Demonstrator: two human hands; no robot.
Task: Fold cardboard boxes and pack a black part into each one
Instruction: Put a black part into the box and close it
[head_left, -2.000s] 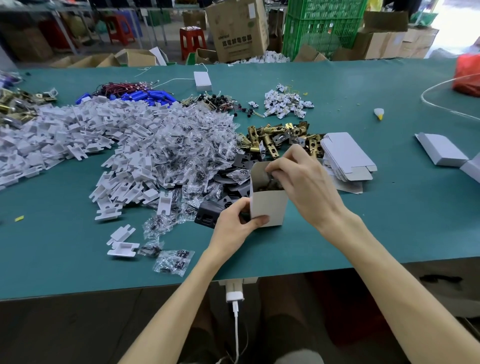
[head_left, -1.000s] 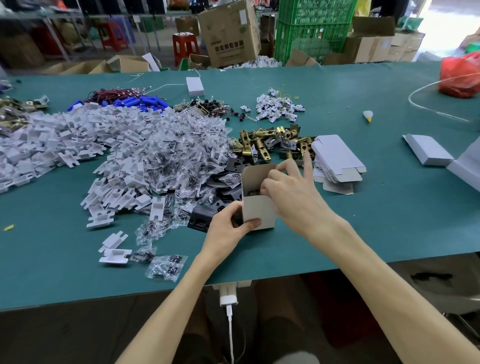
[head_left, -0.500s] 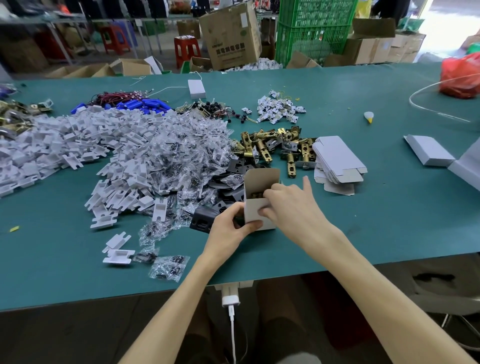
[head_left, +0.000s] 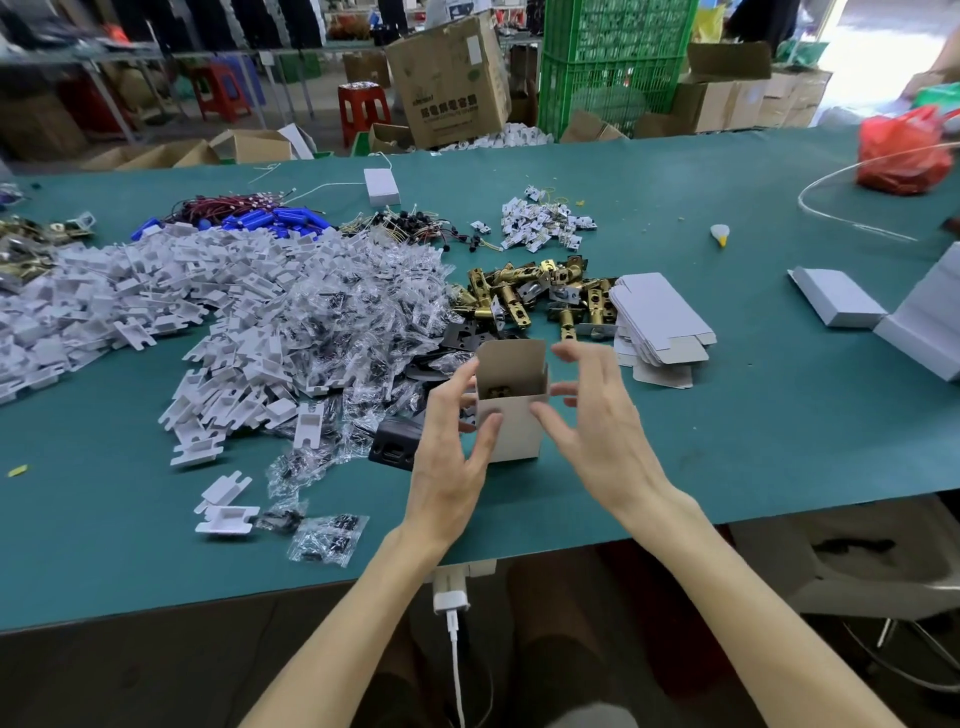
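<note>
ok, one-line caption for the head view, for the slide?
Left hand holds an upright open cardboard box on the green table; right hand hovers open beside it.

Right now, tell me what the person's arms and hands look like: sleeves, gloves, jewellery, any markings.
The left hand and the right hand are bare: no gloves, and no rings to be seen. The left forearm and right forearm are uncovered down to the bottom edge of the picture, with no sleeve, watch, bracelet or marking showing.
</note>
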